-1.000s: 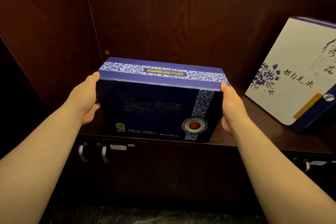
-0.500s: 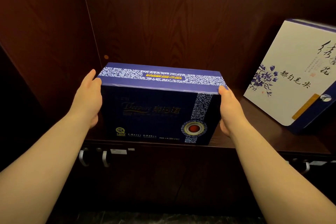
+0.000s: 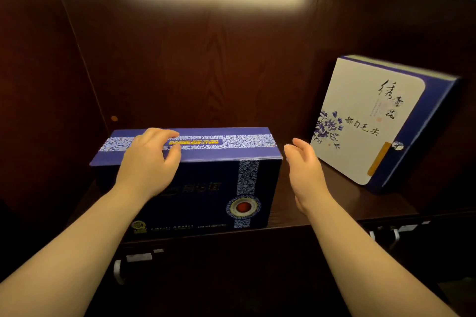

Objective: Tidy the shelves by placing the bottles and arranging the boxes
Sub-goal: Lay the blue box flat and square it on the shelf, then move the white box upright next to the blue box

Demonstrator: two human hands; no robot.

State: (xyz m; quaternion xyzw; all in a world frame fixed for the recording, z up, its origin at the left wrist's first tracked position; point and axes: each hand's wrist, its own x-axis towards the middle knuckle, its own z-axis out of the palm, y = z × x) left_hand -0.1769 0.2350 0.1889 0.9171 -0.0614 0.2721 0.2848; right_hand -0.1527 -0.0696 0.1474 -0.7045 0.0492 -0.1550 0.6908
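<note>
— Now that both hands have let go of its ends, where is the dark blue rectangular cardboard box [image 3: 206, 188]?

— Standing on the dark wooden shelf [image 3: 322, 203], at the front edge. The left hand [image 3: 146, 162] has moved on top, fingers loosely curled, gripping nothing; the right hand [image 3: 304, 170] hangs open just beside it. Placed, I'd say, perhaps needing a nudge.

— Anything in the way?

— No. The white-and-blue square gift box [image 3: 360, 123] leans tilted, well apart to the right. No bottles visible.

A single head-worn wide-angle view looks forward and slightly down from close range into a dark wooden shelf [image 3: 322, 203] bay, both forearms reaching in from the bottom edge.
</note>
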